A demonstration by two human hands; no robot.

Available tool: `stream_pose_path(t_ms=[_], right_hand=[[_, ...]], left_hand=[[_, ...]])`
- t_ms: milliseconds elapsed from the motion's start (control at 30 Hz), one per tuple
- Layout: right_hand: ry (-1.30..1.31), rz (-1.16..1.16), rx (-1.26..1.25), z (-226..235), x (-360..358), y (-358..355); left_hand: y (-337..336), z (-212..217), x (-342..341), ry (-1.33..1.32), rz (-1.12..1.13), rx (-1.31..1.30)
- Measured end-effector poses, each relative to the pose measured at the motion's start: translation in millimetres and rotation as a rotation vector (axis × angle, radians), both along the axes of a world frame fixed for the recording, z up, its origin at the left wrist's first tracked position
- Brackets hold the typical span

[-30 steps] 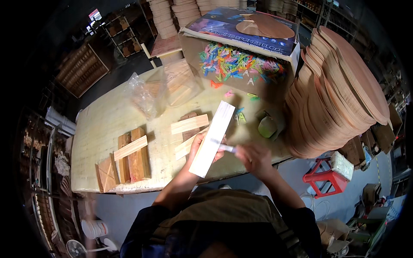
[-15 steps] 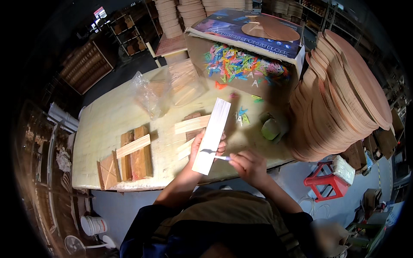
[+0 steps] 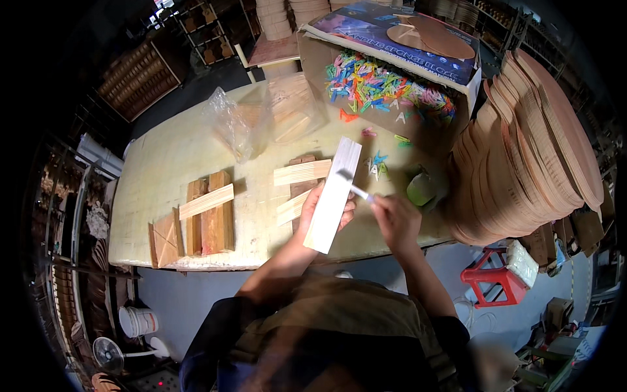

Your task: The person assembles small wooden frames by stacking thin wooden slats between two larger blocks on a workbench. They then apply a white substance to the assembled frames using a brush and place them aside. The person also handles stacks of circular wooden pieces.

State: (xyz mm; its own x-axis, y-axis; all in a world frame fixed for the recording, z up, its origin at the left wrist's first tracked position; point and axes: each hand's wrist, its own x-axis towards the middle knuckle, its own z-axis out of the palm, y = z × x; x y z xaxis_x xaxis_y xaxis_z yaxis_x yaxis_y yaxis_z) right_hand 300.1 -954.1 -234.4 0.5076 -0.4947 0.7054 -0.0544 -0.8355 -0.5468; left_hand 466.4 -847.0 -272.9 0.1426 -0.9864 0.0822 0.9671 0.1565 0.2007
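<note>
My left hand (image 3: 311,212) is closed round a flat, pale bundle of wood strips (image 3: 334,196), tilted above the table. In my right hand (image 3: 400,223) is a small brush (image 3: 362,193) with a pale handle, its dark tip against the upper face of the strips. Beside my left hand, more light wood strips (image 3: 302,172) rest across a brown block. Farther left, another strip (image 3: 206,201) lies slantwise over wooden blocks (image 3: 219,225). To the right of the brush stands a green cut-open container (image 3: 421,189), its contents too dark to tell.
Several small plastic clips (image 3: 377,163) lie beyond the brush. Behind them, an open cardboard box (image 3: 315,73) holds a heap of coloured clips (image 3: 385,85). Clear plastic bags (image 3: 228,124) sit at the back. A tall stack of curved wooden sheets (image 3: 522,157) rises at right, near a red stool (image 3: 486,277).
The brush has moved up along the strips, from near their lower end to above the middle. My right hand has gone with it, rightward and away from me. My left hand keeps its hold.
</note>
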Motion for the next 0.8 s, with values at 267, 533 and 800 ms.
stream_pose_path(t_ms=[267,533,800], right_hand=[[0.164,0.247,-0.201,4,-17,43],[0.084,0.331,-0.278,6,-15,46],[0.029,0.371,-0.240,-1,-15,43]], left_hand=[[0,-4,16,0.072,0.061,0.070],[-4,-15,27,0.125,0.045,-0.010],[-2,-1,24,0.135,0.076,0.046]])
